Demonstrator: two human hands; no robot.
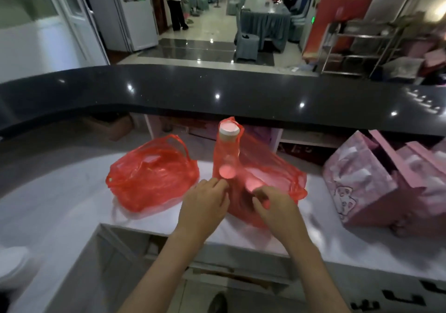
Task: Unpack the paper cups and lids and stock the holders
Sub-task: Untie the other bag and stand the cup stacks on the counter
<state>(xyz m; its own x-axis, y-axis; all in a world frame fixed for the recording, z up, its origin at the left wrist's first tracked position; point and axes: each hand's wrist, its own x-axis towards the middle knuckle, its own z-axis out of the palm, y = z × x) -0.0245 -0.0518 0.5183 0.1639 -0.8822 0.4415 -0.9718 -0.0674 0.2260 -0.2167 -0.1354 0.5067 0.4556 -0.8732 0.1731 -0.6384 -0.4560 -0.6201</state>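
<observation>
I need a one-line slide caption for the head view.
Both hands pinch a red bag holding a cup stack.

we see even indoor light from overhead, moderately bright. small white glare spots dot the black counter top (217,90) and the glossy floor (205,47) beyond. the red bag (265,167) glows where light passes through it. strong wide-angle bending curves the counter. both hands and the frame edges are softly blurred; shadows are faint.
</observation>
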